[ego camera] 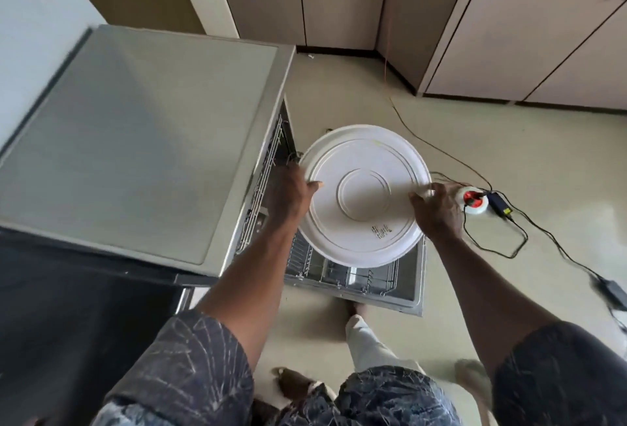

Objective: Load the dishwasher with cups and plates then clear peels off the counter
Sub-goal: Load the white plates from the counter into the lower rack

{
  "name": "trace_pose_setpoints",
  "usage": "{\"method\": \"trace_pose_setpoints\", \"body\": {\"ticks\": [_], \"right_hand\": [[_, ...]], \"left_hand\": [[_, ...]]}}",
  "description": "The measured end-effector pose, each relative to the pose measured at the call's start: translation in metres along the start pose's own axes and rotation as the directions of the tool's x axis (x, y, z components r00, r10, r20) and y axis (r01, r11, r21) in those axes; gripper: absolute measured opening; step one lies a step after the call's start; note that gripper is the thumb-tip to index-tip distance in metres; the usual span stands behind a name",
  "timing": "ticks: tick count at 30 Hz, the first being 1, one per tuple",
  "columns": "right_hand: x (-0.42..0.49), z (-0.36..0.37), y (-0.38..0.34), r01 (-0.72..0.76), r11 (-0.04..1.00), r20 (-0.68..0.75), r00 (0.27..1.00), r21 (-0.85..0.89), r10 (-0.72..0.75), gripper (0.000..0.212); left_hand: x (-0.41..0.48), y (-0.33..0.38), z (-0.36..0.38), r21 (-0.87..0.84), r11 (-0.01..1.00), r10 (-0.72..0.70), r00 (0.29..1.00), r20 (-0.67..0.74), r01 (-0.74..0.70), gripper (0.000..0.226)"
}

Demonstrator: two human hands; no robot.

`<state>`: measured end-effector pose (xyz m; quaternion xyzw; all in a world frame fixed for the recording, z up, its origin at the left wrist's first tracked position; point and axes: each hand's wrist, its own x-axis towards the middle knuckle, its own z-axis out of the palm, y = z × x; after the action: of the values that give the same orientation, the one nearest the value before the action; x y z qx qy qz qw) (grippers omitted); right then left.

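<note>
The left hand [291, 193] grips the white plate [363, 194] at its nine o'clock edge, thumb hooked over the rim, and the right hand [437, 210] clamps the three o'clock edge the same way. The plate hangs underside-up, nearly flat, above the pulled-out lower rack [353, 273] of the dishwasher [142, 140], whose grey top fills the nine o'clock side of the view. To load it well, I judge the plate should be tipped up onto its edge, lined up with a gap between two tines, and lowered with both hands until it seats, soiled face turned toward the spray. The rack under the plate is mostly hidden, so whether slots there are free or taken cannot be told; only a strip of bare wire shows at six o'clock. The plate's upper face is out of sight, and the small print near its lower rim is unreadable. Toward three o'clock a red-and-white socket reel [475, 201] and dark cables [522, 239] lie on the floor [509, 140]. No cups, peels or bench appear here.
</note>
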<state>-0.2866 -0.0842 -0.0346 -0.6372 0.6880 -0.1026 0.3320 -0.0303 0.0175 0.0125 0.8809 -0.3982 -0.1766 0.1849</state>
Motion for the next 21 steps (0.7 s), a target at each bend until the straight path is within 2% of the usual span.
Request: {"method": "trace_pose_setpoints", "body": {"ticks": [4, 7, 16, 21], "right_hand": [[0.040, 0.031, 0.031, -0.048, 0.998, 0.024, 0.999, -0.028, 0.049, 0.052], [0.067, 0.060, 0.047, -0.050, 0.998, 0.054, 0.997, -0.047, 0.052, 0.051], [0.149, 0.152, 0.063, -0.014, 0.998, 0.150, 0.989, -0.054, 0.022, 0.043], [0.203, 0.188, 0.057, 0.002, 0.999, 0.127, 0.992, 0.052, -0.009, 0.045]], "left_hand": [[0.025, -0.006, 0.055, -0.057, 0.994, -0.084, 0.991, 0.108, 0.090, 0.047], [0.042, -0.021, 0.092, -0.024, 0.985, -0.167, 0.974, 0.154, 0.172, 0.047], [0.108, -0.092, 0.194, -0.008, 0.940, -0.335, 0.927, 0.169, 0.342, 0.055], [0.168, -0.109, 0.224, -0.038, 0.947, -0.312, 0.944, 0.110, 0.318, 0.049]]}}
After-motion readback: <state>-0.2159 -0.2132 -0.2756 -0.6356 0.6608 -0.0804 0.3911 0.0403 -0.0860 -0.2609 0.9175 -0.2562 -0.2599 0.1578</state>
